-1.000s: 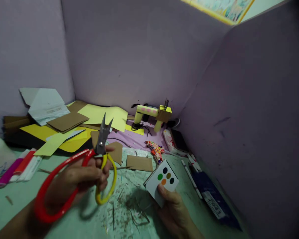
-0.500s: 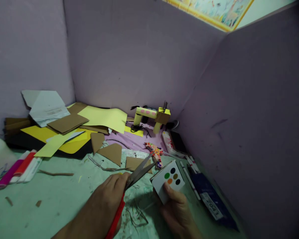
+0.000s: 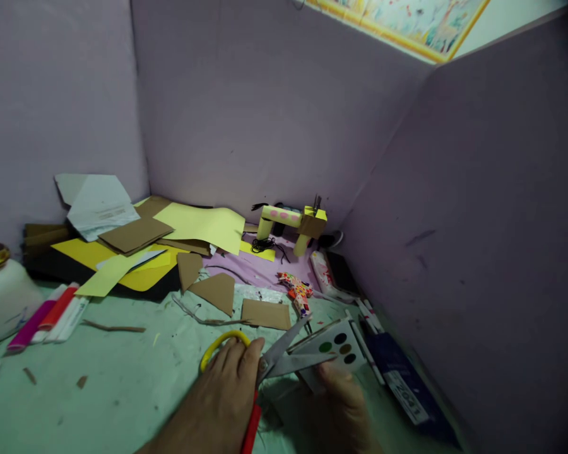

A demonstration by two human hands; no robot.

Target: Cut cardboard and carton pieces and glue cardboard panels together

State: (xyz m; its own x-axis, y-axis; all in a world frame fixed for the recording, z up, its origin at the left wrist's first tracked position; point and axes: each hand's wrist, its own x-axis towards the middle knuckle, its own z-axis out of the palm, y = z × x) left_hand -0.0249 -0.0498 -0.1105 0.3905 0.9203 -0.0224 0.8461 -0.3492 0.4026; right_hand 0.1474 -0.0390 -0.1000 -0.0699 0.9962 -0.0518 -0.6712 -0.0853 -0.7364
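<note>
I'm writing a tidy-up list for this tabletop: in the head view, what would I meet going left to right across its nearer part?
White rounded container → markers → thin brown strip → left hand → white piece with coloured dots → navy packet.

Pretty dim shot tbh. Brightest spot is up around the framed picture (image 3: 392,22), while the right-side wall (image 3: 492,227) sinks into murk and the top right corner goes black. Dark shadow on the green tabletop (image 3: 137,384) between the hands. Right hand (image 3: 345,397) is motion-blurred, left hand (image 3: 224,391) looks crisper. Wide-lens stretch toward the edges.
</note>
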